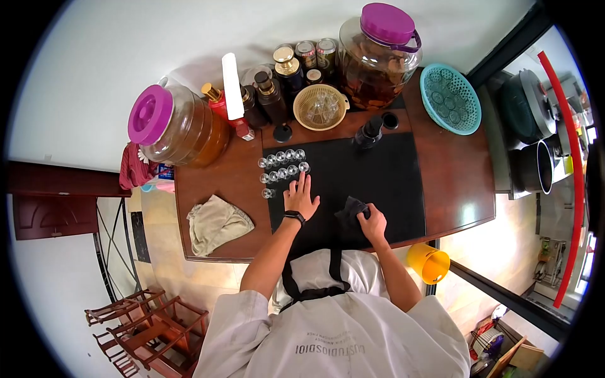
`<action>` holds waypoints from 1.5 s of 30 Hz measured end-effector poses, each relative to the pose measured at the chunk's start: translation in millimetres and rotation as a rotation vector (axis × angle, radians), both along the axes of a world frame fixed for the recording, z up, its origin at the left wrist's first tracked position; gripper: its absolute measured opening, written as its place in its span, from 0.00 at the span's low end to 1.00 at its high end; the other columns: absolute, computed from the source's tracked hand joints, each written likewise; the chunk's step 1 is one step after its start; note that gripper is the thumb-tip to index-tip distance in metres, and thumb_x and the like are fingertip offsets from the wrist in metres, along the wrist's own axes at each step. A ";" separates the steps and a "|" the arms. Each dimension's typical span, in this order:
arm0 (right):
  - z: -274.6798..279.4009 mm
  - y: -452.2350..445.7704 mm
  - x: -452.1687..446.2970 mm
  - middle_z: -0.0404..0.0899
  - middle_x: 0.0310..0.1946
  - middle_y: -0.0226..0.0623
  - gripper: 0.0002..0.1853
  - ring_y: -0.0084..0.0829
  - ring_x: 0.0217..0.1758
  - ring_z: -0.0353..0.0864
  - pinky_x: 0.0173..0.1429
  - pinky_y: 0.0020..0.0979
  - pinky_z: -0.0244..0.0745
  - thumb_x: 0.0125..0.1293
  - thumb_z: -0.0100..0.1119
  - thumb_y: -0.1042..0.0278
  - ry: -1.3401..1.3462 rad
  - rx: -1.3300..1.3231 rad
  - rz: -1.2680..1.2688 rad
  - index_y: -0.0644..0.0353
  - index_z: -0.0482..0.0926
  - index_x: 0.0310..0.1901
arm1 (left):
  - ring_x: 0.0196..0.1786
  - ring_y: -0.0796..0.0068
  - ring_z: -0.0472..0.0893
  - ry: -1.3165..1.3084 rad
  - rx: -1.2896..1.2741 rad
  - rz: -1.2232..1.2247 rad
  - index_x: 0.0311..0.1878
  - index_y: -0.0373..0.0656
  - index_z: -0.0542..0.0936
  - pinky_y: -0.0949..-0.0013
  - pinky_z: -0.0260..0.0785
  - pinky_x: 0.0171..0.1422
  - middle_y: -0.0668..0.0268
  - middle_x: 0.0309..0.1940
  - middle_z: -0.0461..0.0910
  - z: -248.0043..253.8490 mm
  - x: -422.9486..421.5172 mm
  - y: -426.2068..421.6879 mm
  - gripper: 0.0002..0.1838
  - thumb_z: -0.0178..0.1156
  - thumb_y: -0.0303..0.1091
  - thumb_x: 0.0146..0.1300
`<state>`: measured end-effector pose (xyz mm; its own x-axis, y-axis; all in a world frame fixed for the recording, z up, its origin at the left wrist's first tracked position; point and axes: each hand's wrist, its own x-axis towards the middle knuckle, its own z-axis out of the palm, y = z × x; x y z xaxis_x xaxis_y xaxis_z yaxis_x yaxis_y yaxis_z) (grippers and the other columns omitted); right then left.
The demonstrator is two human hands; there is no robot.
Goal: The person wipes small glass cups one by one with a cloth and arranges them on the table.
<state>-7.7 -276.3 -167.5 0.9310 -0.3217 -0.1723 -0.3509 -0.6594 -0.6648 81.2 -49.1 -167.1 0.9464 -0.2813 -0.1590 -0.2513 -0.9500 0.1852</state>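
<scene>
My left hand (301,200) reaches over the black mat (384,183) with its fingers spread, the fingertips close to a small clear glass (304,167) at the right end of the second row. Several such glasses stand in two rows, and a single one (268,193) stands in front of them at the left. A dark crumpled cloth (351,213) is gripped in my right hand (372,222), over the front part of the mat. Behind the rows lies a round black lid (282,133).
Large jars with purple lids (151,114) (387,24), bottles (271,97), a beige basket (340,120) and a turquoise basket (466,126) line the back. A dark bottle (368,133) stands on the mat, a beige cloth (219,225) lies left, and a yellow bin (428,263) stands below.
</scene>
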 end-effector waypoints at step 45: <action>-19.3 4.0 9.9 0.75 0.22 0.33 0.14 0.37 0.24 0.76 0.31 0.35 0.70 0.38 0.67 0.61 -0.307 -0.212 0.113 0.55 0.73 0.26 | 0.45 0.69 0.78 -0.223 -0.294 -0.081 0.31 0.51 0.79 0.60 0.62 0.49 0.76 0.36 0.80 41.8 205.5 -53.9 0.05 0.64 0.38 0.54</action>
<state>2.2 -272.2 -186.8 0.9605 -0.2127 0.1792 -0.0741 -0.8166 -0.5724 286.7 -103.0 -125.3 0.9215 -0.3595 0.1469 -0.3882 -0.8397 0.3798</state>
